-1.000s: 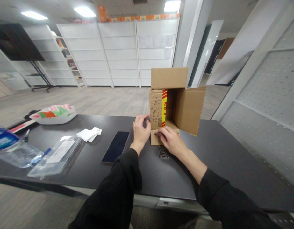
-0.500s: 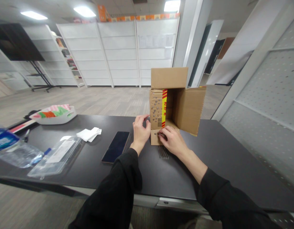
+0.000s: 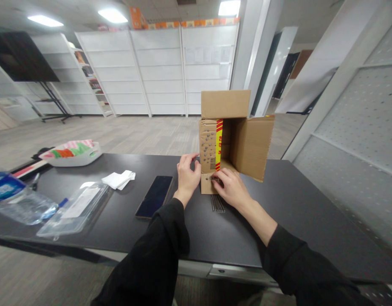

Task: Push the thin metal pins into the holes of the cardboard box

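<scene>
An open cardboard box (image 3: pixel 239 140) lies on its side on the dark table, mouth towards me. Its left flap (image 3: pixel 208 146) bears several grey round dots and a yellow-and-red tape strip. My left hand (image 3: pixel 187 174) rests against the box's left edge, thumb and fingers curved but apart. Over the lower flap (image 3: pixel 206 187), my right hand (image 3: pixel 229 185) is closed in a pinch. Something small and dark shows at its fingertips, too hidden to name. Just below that flap lies a row of several thin metal nails or screws (image 3: pixel 218 204).
A phone (image 3: pixel 154 196) lies left of my left hand. Farther left are white tissues (image 3: pixel 118 179), a clear plastic case (image 3: pixel 76 208), a plastic bottle (image 3: pixel 26 206) and a white basket (image 3: pixel 76 158) with coloured cloth. A perforated panel (image 3: pixel 358 97) stands at the right.
</scene>
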A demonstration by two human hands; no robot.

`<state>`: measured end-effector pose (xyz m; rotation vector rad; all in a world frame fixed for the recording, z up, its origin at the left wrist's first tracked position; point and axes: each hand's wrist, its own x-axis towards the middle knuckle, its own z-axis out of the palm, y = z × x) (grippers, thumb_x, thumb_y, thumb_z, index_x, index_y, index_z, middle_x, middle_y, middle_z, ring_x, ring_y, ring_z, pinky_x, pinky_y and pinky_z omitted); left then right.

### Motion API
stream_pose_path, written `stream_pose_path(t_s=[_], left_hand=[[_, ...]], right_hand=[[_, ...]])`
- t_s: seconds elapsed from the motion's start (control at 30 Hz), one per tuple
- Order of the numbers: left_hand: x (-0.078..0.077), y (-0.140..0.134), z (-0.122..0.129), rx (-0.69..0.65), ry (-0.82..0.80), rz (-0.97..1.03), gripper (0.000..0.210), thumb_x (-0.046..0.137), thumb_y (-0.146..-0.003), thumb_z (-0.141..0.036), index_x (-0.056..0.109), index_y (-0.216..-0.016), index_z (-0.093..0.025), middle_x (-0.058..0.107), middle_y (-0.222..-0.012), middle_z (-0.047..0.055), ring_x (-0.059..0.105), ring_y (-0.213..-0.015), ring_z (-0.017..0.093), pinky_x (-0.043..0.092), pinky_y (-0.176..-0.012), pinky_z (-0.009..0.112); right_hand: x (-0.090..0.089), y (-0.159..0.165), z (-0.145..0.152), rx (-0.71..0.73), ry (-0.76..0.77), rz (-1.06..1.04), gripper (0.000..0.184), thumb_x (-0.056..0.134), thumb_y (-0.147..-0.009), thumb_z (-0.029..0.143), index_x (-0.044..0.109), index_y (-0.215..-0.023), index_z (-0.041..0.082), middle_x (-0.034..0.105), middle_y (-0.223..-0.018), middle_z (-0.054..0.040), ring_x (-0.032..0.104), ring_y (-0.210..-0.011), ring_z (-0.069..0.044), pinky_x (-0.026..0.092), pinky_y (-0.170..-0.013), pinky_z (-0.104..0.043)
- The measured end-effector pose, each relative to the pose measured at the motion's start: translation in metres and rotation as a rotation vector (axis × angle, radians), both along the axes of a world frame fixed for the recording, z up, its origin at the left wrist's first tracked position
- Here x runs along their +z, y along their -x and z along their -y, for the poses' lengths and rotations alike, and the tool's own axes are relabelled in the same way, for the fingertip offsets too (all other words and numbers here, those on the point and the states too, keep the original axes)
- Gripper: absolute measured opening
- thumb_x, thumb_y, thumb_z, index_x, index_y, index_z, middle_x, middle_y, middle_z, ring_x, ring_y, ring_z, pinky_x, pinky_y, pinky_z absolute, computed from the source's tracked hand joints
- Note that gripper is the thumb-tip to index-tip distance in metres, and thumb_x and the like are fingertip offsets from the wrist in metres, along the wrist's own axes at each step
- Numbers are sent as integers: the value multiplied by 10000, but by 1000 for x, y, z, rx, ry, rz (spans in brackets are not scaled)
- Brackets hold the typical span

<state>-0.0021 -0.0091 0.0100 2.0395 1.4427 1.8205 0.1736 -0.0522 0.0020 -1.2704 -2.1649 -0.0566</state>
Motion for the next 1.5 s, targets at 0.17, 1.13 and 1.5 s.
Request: stream_pose_path(t_s=[0.17,1.13,1.5], left_hand=[[0,0,0,11,-5,-10,253,539,-863,-88,682,-1036,-206,689,-1005,59,650,-970,202,489,-915,375],[1,0,1,-10,-4,6,257,548,-862,-75,684,-1043,-195,689,-1020,62,651,-980,202,484,-919,372],[0,0,0,-9,-9,7,254,545,-862,-84,686,-1040,-198,690,-1009,61,648,-964,201,486,-914,375]], right_hand=[[8,-4,4,63,62,-52,90,581,-910,199,653,-963,211,666,-987,-70,622,-919,-222,460,-818,-361],[29,-9,36,245,436,196,470,772,-783,434,726,-1179,185,642,-1072,-86,603,-1048,-282,423,-946,-440],[27,-6,37,256,393,173,376,758,-801,387,756,-1105,166,657,-1105,-102,603,-1062,-285,425,-985,-459]])
